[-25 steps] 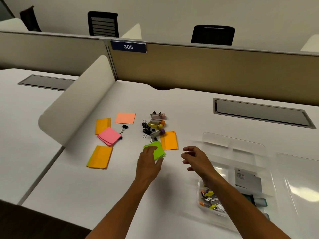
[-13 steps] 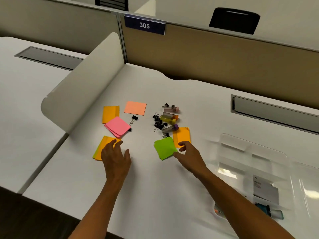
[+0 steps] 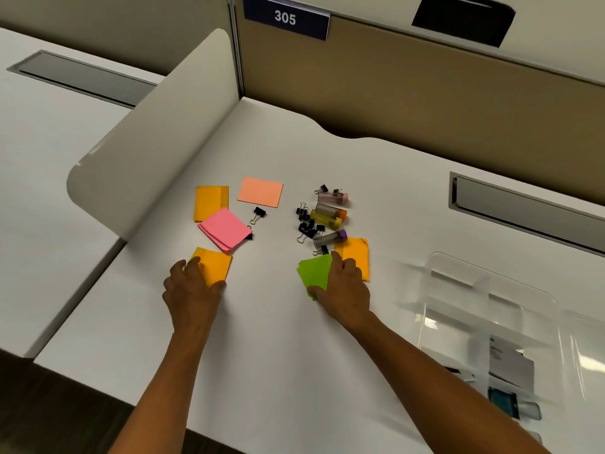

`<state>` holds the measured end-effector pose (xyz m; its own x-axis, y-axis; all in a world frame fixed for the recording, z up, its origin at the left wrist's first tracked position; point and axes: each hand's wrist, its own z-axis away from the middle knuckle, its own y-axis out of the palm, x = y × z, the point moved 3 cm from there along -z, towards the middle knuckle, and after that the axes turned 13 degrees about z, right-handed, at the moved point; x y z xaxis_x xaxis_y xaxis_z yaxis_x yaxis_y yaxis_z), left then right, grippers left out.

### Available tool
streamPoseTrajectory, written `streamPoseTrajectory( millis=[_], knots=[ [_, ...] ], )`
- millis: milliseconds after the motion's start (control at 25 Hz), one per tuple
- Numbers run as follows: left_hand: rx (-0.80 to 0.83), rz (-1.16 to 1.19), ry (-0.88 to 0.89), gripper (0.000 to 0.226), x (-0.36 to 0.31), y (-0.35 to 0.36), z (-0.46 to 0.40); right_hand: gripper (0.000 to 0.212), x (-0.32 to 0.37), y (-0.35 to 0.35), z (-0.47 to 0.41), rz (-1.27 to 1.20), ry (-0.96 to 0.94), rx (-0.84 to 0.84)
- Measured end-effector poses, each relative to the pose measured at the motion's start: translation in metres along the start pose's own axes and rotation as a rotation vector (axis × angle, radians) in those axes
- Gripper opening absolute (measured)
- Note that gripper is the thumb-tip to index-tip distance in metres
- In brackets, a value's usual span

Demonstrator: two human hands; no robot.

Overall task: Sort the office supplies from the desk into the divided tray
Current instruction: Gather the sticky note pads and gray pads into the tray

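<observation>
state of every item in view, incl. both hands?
left hand: grips near orange pad
near orange pad: on desk, under left hand
right hand: grips green pad
green pad: on desk, held
pink pad: loose, fanned
peach note: flat, untouched
binder clips: clustered, one apart
highlighters: lying down, capped
tray: blurred, partly filled

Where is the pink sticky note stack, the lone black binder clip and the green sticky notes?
pink sticky note stack (image 3: 224,232), head view, top sheet's middle
lone black binder clip (image 3: 259,212), head view, black body
green sticky notes (image 3: 314,273), head view, bare top sheet
</observation>
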<state>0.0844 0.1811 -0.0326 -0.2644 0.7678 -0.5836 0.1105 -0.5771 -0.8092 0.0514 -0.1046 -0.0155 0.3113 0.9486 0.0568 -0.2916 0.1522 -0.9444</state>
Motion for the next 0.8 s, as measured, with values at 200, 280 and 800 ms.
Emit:
streamPoseTrajectory(
  millis=[200,280,800],
  knots=[
    [0.016,0.033,-0.053,0.082,0.002,-0.002,-0.004,0.082,-0.001,-0.001,0.001,-0.043,0.012,-0.017],
    [0.027,0.047,-0.084,0.086,0.002,-0.004,-0.002,0.067,-0.002,0.001,0.003,-0.028,-0.002,-0.020],
    [0.012,0.260,-0.032,0.042,-0.012,-0.013,0.040,0.035,-0.028,0.005,0.043,-0.299,-0.050,-0.085]
  ],
)
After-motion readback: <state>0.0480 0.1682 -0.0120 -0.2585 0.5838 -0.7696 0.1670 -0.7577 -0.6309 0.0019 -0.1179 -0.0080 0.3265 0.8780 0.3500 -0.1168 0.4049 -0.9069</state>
